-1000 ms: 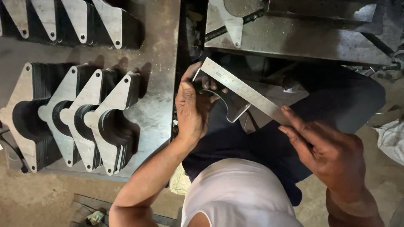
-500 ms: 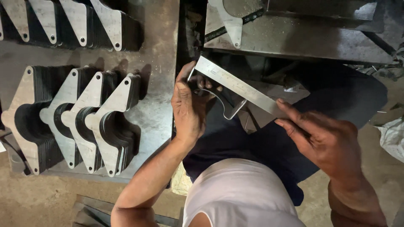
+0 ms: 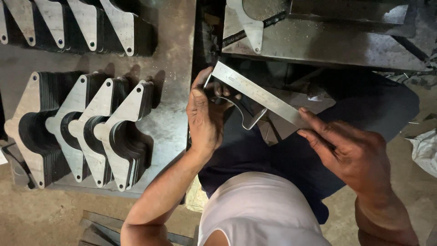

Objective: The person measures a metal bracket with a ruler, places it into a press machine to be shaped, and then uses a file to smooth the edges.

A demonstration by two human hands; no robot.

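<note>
Well to the left of the person's left hand (image 3: 205,116), four leaning stacks of grey cut steel plates with arched notches (image 3: 86,130) stand on the worn metal bench (image 3: 170,123), and another row of such plates (image 3: 77,27) lies beyond them. The left hand is closed around a small curved steel plate (image 3: 248,116), thumb on top, holding it over the lap. Across that piece lies a long flat steel straightedge (image 3: 257,93), its upper end just above the left fingers. Its lower end is pinched under the fingertips of the right hand (image 3: 348,152), which is partly closed and presses down on it. Beyond both hands sits a heavy grey steel slab (image 3: 332,41). To my eye, checking well here means keeping the straightedge flush on the plate, both hands steady, with no rocking. Whether it sits fully flat, I cannot tell.
</note>
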